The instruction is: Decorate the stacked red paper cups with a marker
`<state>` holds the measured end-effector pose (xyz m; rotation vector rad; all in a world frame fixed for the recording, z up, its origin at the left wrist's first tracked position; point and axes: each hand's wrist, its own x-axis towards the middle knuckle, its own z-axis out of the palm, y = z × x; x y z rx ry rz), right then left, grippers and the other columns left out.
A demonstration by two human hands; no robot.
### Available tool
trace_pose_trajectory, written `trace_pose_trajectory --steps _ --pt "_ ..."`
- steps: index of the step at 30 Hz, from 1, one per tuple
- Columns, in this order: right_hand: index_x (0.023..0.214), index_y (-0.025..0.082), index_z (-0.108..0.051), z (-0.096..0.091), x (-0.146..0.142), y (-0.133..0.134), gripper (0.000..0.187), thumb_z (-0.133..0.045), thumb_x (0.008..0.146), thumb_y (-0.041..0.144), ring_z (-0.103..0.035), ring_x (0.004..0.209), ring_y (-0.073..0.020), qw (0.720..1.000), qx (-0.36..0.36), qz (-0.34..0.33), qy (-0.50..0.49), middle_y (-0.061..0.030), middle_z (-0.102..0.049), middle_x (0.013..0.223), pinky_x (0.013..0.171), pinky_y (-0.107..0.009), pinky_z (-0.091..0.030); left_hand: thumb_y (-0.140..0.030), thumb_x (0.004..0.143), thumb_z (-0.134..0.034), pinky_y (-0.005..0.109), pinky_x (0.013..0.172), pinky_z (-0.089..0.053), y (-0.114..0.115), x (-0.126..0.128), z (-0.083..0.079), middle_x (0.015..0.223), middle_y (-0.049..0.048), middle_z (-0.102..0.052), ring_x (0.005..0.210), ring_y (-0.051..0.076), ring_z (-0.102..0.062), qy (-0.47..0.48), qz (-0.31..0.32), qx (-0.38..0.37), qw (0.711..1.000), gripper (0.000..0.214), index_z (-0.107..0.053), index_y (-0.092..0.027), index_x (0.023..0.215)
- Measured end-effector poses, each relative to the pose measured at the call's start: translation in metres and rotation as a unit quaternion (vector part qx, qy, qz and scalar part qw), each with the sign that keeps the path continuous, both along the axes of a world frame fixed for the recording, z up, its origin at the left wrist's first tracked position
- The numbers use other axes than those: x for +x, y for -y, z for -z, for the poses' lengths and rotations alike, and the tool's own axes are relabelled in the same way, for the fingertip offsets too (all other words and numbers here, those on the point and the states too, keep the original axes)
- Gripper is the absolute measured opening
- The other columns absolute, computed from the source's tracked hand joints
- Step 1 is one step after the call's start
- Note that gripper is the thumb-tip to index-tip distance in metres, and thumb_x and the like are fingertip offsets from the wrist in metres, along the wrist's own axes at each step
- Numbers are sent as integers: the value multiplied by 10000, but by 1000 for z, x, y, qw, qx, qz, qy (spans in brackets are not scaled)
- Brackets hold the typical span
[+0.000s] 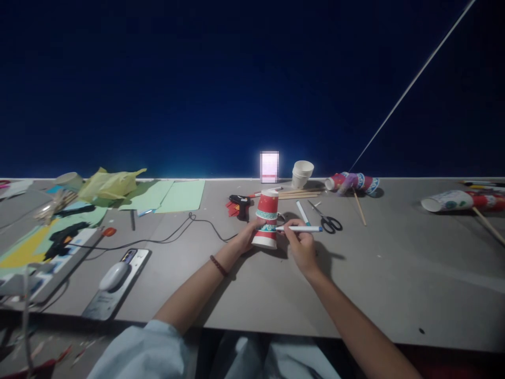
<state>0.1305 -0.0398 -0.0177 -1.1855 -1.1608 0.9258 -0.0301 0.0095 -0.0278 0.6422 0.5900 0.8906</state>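
Note:
A red paper cup (266, 217) with a teal and white band stands upside down on the grey table (394, 273). My left hand (245, 238) is closed round its lower left side and steadies it. My right hand (300, 243) grips a white marker (302, 229) with a blue end, held level, its tip touching the cup's lower band. A bead bracelet (219, 265) circles my left wrist.
Behind the cup lie a black glue gun (239, 200), scissors (328, 220), a second marker (303, 213), wooden sticks (298, 195) and stacked white cups (302, 173). Decorated cups on sticks (355, 183) lie right. Green paper (173, 196), a cable (173, 234) and a phone (118, 279) are left.

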Motion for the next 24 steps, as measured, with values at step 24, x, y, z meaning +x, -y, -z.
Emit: trace_pose_trajectory --steps 24 --pt "823 244 -582 -5 0 0 222 -619 815 462 -607 673 -176 999 -4 1 -31 4 -614 733 600 -272 -487 -302 775 -714 338 841 -496 2 2 -2 938 127 -744 813 230 -700 -2 4 17 1000 351 -685 -87 1051"
